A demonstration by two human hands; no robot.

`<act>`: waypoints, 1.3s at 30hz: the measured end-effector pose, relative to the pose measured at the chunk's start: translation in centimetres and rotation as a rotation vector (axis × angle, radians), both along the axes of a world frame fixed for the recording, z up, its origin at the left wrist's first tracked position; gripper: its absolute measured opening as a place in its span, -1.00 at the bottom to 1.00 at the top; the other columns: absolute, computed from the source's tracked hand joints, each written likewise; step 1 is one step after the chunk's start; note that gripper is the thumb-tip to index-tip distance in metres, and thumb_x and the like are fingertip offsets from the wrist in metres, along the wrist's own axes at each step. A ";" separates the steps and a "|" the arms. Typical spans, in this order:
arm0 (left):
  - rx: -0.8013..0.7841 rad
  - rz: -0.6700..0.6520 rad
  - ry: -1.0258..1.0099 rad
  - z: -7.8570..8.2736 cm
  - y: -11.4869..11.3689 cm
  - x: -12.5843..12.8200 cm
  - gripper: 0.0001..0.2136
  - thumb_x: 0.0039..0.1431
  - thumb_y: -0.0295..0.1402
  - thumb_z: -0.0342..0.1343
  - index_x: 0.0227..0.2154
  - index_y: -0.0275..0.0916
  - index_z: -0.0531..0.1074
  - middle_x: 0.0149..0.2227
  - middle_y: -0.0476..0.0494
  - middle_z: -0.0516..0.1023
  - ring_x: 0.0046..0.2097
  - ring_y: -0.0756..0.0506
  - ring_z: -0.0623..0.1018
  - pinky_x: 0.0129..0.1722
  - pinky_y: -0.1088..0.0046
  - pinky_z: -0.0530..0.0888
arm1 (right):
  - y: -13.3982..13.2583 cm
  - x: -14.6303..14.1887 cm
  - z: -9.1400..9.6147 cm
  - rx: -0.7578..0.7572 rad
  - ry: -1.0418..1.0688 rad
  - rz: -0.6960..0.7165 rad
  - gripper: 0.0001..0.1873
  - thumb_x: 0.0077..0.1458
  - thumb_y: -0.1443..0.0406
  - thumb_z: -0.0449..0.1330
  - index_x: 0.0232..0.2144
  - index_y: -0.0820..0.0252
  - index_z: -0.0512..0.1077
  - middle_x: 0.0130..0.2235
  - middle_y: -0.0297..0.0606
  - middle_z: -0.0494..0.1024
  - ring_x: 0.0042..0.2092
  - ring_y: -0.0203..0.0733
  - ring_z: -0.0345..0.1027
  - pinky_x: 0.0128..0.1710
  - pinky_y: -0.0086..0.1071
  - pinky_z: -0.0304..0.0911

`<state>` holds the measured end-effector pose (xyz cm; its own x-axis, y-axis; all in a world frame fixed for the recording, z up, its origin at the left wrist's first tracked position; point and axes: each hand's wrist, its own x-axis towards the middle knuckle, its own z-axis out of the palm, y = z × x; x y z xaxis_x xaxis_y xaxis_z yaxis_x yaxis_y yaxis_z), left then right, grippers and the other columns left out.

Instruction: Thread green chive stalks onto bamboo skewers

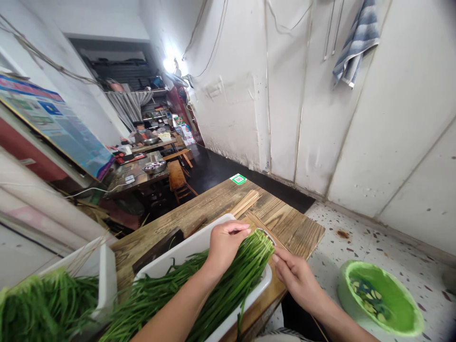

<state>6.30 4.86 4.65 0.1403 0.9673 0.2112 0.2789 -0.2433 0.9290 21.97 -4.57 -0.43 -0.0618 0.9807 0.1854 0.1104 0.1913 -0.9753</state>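
Long garlic chives (245,266) lie in a white plastic tray (210,232), their pale cut ends lined up toward the far right. My left hand (226,240) is closed at the far side of these ends, thumb and fingers pressed together on the stems. At the near right edge of the same bundle, my right hand (294,273) pinches with thumb and forefinger. What sits between those fingertips is too small to make out. Just beyond the bundle, thin bamboo skewers (245,204) rest on the wooden table (299,228).
A dark flat blade (158,249) lies behind the tray. Left stands a second white container (107,278) of greens. A green basin (402,304) with pale pieces inside is on the floor at right. A QR card (238,179) lies at the table's far edge. A person (140,133) sits farther back.
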 end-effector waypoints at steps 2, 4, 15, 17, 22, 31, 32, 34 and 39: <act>0.014 -0.003 -0.005 -0.2 -0.1 0.1 -0.93 -0.15 -0.43 0.24 -0.52 -0.26 0.58 -0.39 -0.13 0.62 -0.31 -0.09 0.57 -0.21 0.39 0.49 | 0.0 -0.1 -0.1 0.004 0.001 -0.012 -0.61 0.24 0.12 -0.02 -0.13 0.28 0.43 -0.55 -0.43 0.06 -0.55 -0.37 -0.10 -0.61 -0.50 -0.08; 0.040 -0.017 -0.005 -0.3 -0.2 0.0 -0.94 -0.13 -0.44 0.22 -0.53 -0.25 0.57 -0.38 -0.13 0.62 -0.31 -0.10 0.57 -0.21 0.39 0.49 | 0.1 -0.1 -0.2 0.013 0.000 -0.025 -0.62 0.23 0.12 -0.01 -0.14 0.28 0.43 -0.55 -0.43 0.06 -0.56 -0.37 -0.09 -0.62 -0.50 -0.08; -0.368 -0.383 -0.016 1.0 0.3 -2.5 -0.62 0.03 -0.16 0.15 -0.15 -0.30 0.52 -0.23 -0.18 0.61 -0.12 -0.18 0.54 -0.11 0.33 0.45 | 0.1 0.3 0.7 0.030 -0.024 0.059 -0.62 0.24 0.12 -0.04 -0.17 0.24 0.44 -0.55 -0.42 0.07 -0.53 -0.34 -0.05 -0.57 -0.49 -0.03; -0.365 -0.404 -0.017 1.0 0.2 -2.2 -0.62 0.04 -0.14 0.13 -0.16 -0.31 0.53 -0.28 -0.17 0.62 -0.16 -0.17 0.55 -0.13 0.34 0.45 | 0.0 0.3 0.7 0.021 -0.019 0.077 -0.63 0.25 0.12 -0.04 -0.15 0.25 0.42 -0.55 -0.43 0.06 -0.53 -0.35 -0.06 -0.58 -0.49 -0.05; -0.402 -0.347 -0.076 0.5 0.5 -1.9 -0.66 -0.08 -0.20 0.24 -0.25 -0.32 0.57 -0.34 -0.16 0.62 -0.25 -0.14 0.56 -0.15 0.35 0.44 | -0.2 0.5 1.0 0.039 -0.035 0.109 -0.63 0.26 0.14 -0.06 -0.11 0.26 0.41 -0.55 -0.44 0.05 -0.53 -0.35 -0.06 -0.57 -0.48 -0.05; -0.419 -0.285 -0.181 0.3 0.5 -2.3 -0.72 -0.21 -0.30 0.33 -0.34 -0.26 0.58 -0.30 -0.13 0.61 -0.25 -0.09 0.55 -0.12 0.39 0.41 | -0.1 0.4 1.3 0.058 -0.061 0.083 -0.61 0.25 0.12 -0.05 -0.13 0.25 0.43 -0.54 -0.42 0.10 -0.52 -0.35 -0.02 -0.56 -0.48 -0.01; -0.420 -0.276 -0.195 0.3 0.5 -2.3 -0.73 -0.21 -0.31 0.33 -0.36 -0.26 0.58 -0.31 -0.12 0.61 -0.26 -0.08 0.55 -0.12 0.39 0.41 | -0.1 0.4 1.3 0.056 -0.062 0.086 -0.62 0.25 0.13 -0.05 -0.13 0.25 0.43 -0.53 -0.42 0.10 -0.52 -0.35 -0.03 -0.56 -0.48 -0.02; -0.432 -0.272 -0.215 0.4 0.3 -2.2 -0.74 -0.20 -0.31 0.33 -0.36 -0.26 0.58 -0.32 -0.12 0.61 -0.27 -0.07 0.55 -0.13 0.39 0.41 | -0.1 0.4 1.1 0.051 -0.064 0.092 -0.63 0.25 0.14 -0.05 -0.14 0.25 0.42 -0.54 -0.42 0.08 -0.53 -0.35 -0.04 -0.57 -0.48 -0.04; -0.446 -0.370 -0.094 0.8 -0.1 -2.2 -0.74 -0.04 -0.25 0.22 -0.28 -0.27 0.57 -0.34 -0.12 0.61 -0.24 -0.10 0.55 -0.15 0.40 0.42 | -0.1 0.6 0.8 0.048 -0.059 0.095 -0.66 0.26 0.17 -0.05 -0.15 0.26 0.41 -0.54 -0.44 0.06 -0.52 -0.36 -0.06 -0.56 -0.48 -0.07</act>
<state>4.06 4.74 5.49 0.4856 0.8560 -0.1773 0.1612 0.1117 0.9806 22.61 -4.70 0.40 -0.1666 0.9600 0.2250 0.1465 0.2498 -0.9572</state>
